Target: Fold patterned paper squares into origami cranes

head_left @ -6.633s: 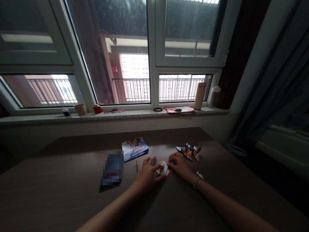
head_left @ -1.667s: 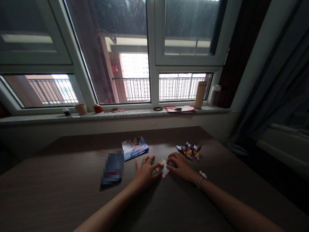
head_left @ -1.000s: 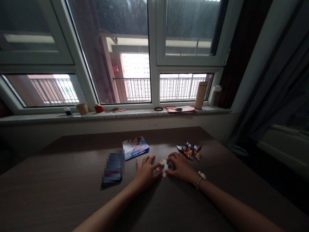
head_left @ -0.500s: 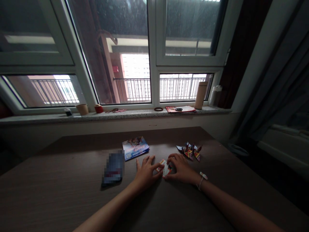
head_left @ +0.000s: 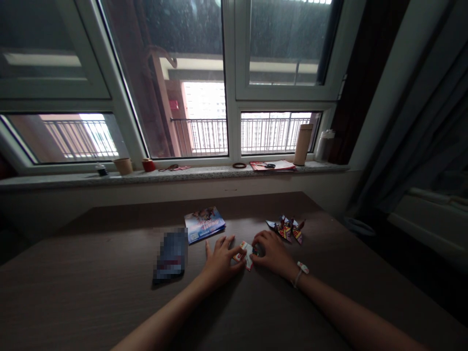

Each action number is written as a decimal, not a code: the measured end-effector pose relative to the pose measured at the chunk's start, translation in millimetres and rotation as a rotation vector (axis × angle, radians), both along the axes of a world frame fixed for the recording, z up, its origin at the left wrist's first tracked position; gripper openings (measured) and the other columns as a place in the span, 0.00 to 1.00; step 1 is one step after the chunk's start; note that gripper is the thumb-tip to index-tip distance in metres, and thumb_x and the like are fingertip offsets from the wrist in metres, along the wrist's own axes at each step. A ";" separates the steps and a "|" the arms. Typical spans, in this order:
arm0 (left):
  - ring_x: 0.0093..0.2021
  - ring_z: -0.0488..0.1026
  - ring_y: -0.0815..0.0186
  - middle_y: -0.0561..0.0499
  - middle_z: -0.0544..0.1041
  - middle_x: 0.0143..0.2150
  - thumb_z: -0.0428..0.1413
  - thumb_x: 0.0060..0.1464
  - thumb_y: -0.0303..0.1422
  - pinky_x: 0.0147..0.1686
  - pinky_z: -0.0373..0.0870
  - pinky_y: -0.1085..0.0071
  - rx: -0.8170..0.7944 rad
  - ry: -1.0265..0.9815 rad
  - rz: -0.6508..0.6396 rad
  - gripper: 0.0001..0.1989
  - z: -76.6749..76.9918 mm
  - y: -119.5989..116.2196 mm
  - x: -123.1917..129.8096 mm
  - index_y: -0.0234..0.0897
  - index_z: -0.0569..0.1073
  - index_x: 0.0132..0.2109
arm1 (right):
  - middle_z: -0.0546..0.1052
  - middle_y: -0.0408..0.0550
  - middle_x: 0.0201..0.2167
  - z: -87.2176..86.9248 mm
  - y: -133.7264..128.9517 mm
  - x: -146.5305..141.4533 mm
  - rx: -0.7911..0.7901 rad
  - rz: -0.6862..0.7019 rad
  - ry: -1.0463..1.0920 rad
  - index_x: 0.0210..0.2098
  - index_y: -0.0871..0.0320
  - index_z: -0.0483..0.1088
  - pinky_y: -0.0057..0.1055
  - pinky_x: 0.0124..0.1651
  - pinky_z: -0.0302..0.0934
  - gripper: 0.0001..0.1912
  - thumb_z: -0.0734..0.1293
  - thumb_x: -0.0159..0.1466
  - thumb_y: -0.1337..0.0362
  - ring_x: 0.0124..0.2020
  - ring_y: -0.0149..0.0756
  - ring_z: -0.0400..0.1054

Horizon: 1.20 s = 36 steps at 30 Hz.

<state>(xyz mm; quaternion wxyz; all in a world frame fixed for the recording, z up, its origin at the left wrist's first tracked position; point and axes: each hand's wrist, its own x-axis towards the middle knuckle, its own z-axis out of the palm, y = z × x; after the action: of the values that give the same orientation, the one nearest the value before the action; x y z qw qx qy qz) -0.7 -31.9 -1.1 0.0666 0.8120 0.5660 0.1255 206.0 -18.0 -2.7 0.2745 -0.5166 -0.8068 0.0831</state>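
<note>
A small folded piece of paper (head_left: 247, 254), white with red and coloured print, lies on the dark table between my hands. My left hand (head_left: 221, 261) has its thumb and index finger on the paper's left side, pressing it to the tabletop, while its other fingers stretch forward. On the right side, my right hand (head_left: 272, 253) grips the paper's edge between thumb and curled fingers. A bracelet (head_left: 300, 272) circles my right wrist. Just beyond that hand stand several folded paper figures (head_left: 288, 229) with pointed tips.
Left of my hands lie printed blue sheets (head_left: 205, 224) and a pixelated dark flat object (head_left: 171, 256) on the table (head_left: 91, 292). The windowsill holds a paper cup (head_left: 124, 166), a red spool-like item (head_left: 148, 165), scissors (head_left: 269, 165) on paper and a tan bottle (head_left: 303, 145).
The right hand's thumb has shifted slightly up along the paper, and its wrist has moved a little left. More of the paper's white lower part shows. My left hand stays nearly still.
</note>
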 end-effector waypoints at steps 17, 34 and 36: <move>0.68 0.51 0.47 0.51 0.61 0.68 0.57 0.56 0.46 0.58 0.33 0.27 -0.022 -0.005 -0.016 0.14 1.9 0.4 -0.1 0.59 0.75 0.50 | 0.74 0.46 0.40 -3.0 14.3 -7.0 0.052 -0.056 -0.057 0.34 0.54 0.74 0.36 0.51 0.57 0.04 0.67 0.62 0.63 0.46 0.41 0.65; 0.69 0.51 0.46 0.51 0.62 0.67 0.56 0.57 0.47 0.58 0.32 0.27 -0.010 -0.003 -0.006 0.15 -0.3 0.7 -0.9 0.59 0.74 0.51 | 0.73 0.46 0.39 -3.9 10.7 -1.9 0.017 0.024 0.089 0.35 0.53 0.75 0.37 0.55 0.54 0.03 0.68 0.61 0.64 0.47 0.40 0.65; 0.69 0.51 0.46 0.51 0.62 0.67 0.55 0.57 0.47 0.59 0.32 0.28 -0.009 -0.001 -0.006 0.15 -1.1 0.5 -0.9 0.60 0.74 0.51 | 0.73 0.45 0.40 -2.0 9.9 -2.0 0.006 0.013 0.068 0.35 0.53 0.75 0.37 0.55 0.54 0.03 0.69 0.60 0.63 0.47 0.40 0.65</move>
<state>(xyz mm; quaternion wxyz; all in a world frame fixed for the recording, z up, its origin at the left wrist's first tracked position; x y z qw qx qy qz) -1.6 -31.4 -2.2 0.0708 0.8133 0.5642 0.1234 203.9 -8.1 -4.7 0.3027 -0.5075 -0.8005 0.1000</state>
